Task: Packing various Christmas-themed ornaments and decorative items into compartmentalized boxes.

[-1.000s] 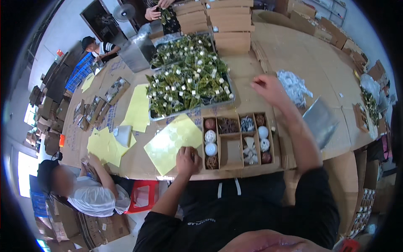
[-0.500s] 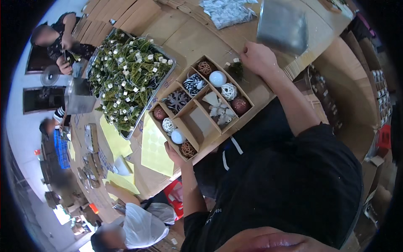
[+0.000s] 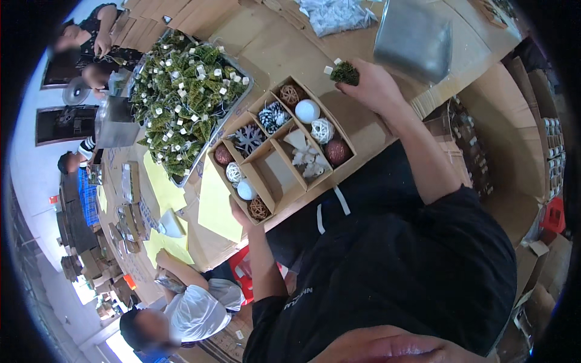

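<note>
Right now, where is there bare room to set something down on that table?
Bare cardboard shows between the greenery tray, the white heap and the divided box. A smaller patch lies between box and right hand, with a sprig in its grip. One box compartment is free too. Left of the box it's crowded: tray and yellow sheets.

Left hand point(image 3: 243, 216) partly hidden by box point(image 3: 278, 172)

Table point(image 3: 257, 54) bears tray point(image 3: 235, 107) and, apparently, divided box point(image 3: 277, 170).
</note>
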Available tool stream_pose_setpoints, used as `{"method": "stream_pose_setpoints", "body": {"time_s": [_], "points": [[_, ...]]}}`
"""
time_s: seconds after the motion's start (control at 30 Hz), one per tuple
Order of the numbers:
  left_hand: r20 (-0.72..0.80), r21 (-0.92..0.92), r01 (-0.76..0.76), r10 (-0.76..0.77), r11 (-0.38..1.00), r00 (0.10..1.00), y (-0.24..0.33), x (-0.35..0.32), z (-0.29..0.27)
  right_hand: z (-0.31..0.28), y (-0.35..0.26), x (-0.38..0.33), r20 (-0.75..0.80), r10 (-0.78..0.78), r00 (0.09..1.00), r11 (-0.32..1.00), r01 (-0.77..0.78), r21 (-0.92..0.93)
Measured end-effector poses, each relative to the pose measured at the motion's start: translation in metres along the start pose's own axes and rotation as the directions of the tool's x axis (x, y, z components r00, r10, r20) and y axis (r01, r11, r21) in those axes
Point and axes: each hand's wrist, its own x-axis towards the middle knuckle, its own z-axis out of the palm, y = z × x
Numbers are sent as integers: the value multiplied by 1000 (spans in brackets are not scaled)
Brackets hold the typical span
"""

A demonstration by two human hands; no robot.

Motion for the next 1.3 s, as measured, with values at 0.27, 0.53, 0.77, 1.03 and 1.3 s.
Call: {"method": "stream_pose_setpoints", "body": {"time_s": [0.27,0.53,0.77,1.03,1.3], "points": [[273,512,-715,699,476,661,349,13,-15,-107,-103,-48,-106,-743,661,669,738,-85],[518,135,-623,481,771,707,398,53,38,-104,-169,-64,30,-768,640,630,746,217],[304,-617,34,199,787,932,347,46,51,-38,-147,-77,-199,-599,776,488,551,677],[218,-519,-98,242,849,945,328,34,63,-24,-172,-85,-250,-573,781,539,589,603],[300,-436,34,109,899,948,331,34,51,-22,-164,-78,-179,-541,822,478,476,738]]}}
